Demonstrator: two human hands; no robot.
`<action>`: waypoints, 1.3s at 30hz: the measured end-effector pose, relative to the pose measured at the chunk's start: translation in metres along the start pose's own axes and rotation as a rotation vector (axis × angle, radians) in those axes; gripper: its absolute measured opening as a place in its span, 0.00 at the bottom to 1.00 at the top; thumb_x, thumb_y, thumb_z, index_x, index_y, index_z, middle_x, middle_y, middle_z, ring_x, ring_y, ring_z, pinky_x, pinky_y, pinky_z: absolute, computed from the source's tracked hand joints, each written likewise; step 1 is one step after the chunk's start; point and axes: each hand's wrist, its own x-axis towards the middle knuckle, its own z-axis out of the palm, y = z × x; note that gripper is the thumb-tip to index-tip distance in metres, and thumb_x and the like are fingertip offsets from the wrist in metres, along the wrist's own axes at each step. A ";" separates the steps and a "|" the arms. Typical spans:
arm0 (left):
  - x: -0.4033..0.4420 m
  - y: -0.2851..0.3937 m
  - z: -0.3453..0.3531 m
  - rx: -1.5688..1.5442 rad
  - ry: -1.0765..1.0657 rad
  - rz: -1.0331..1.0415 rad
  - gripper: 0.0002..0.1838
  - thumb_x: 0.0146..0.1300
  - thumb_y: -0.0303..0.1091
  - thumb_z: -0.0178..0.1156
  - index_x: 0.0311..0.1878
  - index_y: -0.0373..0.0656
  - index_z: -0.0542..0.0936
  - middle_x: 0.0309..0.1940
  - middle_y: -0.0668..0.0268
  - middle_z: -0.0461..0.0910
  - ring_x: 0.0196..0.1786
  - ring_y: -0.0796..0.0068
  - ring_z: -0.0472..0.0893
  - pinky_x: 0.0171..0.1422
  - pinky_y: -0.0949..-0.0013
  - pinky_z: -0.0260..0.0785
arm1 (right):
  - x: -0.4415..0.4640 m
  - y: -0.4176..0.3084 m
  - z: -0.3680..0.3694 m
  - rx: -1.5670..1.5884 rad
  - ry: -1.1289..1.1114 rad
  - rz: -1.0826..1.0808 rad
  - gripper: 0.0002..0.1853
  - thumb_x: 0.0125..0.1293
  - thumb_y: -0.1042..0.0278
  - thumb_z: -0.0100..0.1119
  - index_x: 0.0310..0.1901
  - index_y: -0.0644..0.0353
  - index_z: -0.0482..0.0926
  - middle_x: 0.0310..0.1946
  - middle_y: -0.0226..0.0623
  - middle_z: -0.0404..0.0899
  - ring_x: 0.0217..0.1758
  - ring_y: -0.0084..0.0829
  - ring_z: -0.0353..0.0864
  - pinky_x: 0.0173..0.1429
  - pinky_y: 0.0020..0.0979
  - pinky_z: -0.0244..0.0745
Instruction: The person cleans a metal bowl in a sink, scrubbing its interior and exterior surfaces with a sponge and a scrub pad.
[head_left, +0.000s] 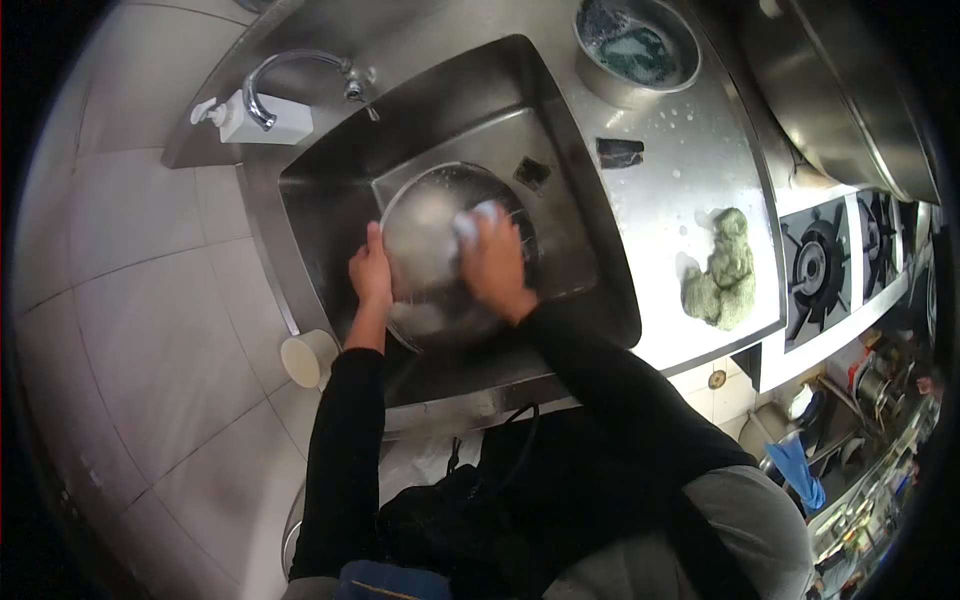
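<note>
A round metal pan (425, 215) with whitish suds on it lies in the steel sink (560, 260). My left hand (371, 272) grips the pan's left rim, its thumb pointing up along the edge. Over the right part of the pan, my right hand (497, 265) is closed on a pale, bluish-white scrubbing pad (478, 218), pressed towards the pan's surface. Motion smears the pad and the fingers, so its exact kind is unclear. A small dark pad (532, 173) rests in the sink just beyond the pan.
A curved faucet (270, 70) and a white pump bottle (265, 118) stand at upper left. On the right counter are a metal pot of soapy water (640, 60), a dark block (620, 153) and a greenish cloth (725, 270). Gas burners (818, 262) lie further right. A cream dipper (308, 358) is at the sink's left.
</note>
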 end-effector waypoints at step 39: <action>-0.053 -0.034 0.001 -0.047 -0.099 0.133 0.28 0.72 0.54 0.51 0.40 0.34 0.84 0.30 0.56 0.82 0.33 0.68 0.79 0.45 0.64 0.71 | 0.285 -0.073 -0.298 -0.753 -0.474 -0.160 0.18 0.58 0.62 0.61 0.50 0.57 0.82 0.40 0.52 0.85 0.44 0.44 0.86 0.47 0.48 0.79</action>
